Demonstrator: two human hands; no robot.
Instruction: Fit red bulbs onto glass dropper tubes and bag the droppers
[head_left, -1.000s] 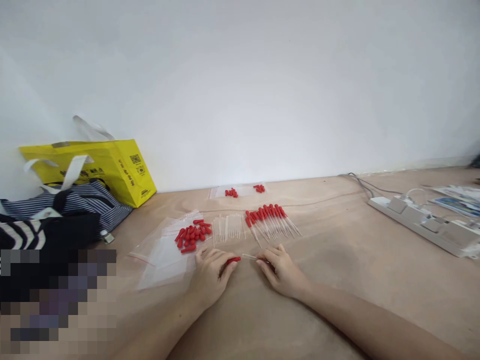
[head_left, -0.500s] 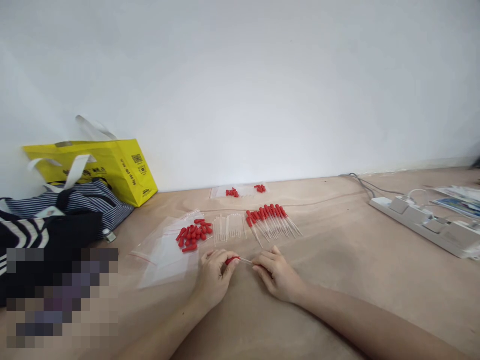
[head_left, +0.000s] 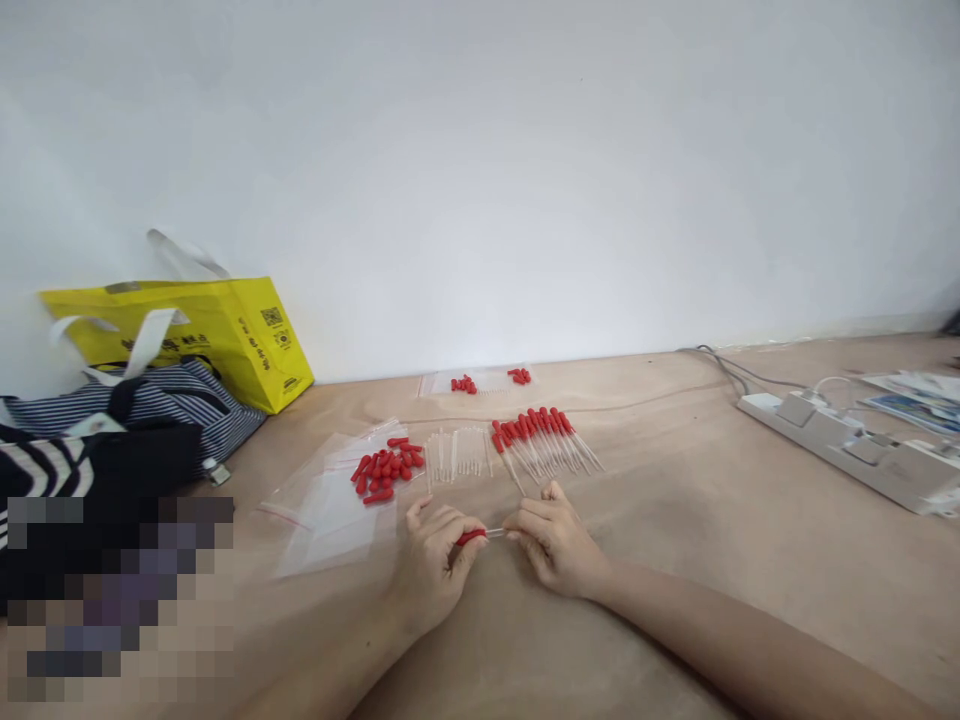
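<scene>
Between finger and thumb my left hand (head_left: 436, 555) pinches a red rubber bulb (head_left: 471, 538). My right hand (head_left: 551, 540) is closed on a thin clear dropper tube (head_left: 496, 533), whose end meets the bulb's mouth. How deep the tube sits in the bulb I cannot tell. Beyond my left hand lies a pile of red bulbs (head_left: 388, 468) on clear plastic bags (head_left: 330, 510). Several bare tubes (head_left: 459, 453) lie side by side in the middle. Right of them is a row of droppers (head_left: 551, 440) with red bulbs on their ends.
Near the wall lies another clear bag (head_left: 491, 382) with two small clusters of red bulbs. At left stand a yellow bag (head_left: 255, 345), a striped cloth bag (head_left: 225, 410) and a black item with white stripes (head_left: 135, 460). A white power strip (head_left: 847, 450) with cables is at right.
My hands have come slightly closer together, and the held bulb and tube have shifted a little nearer to me and now lie almost level. The laid-out pieces are unchanged.
</scene>
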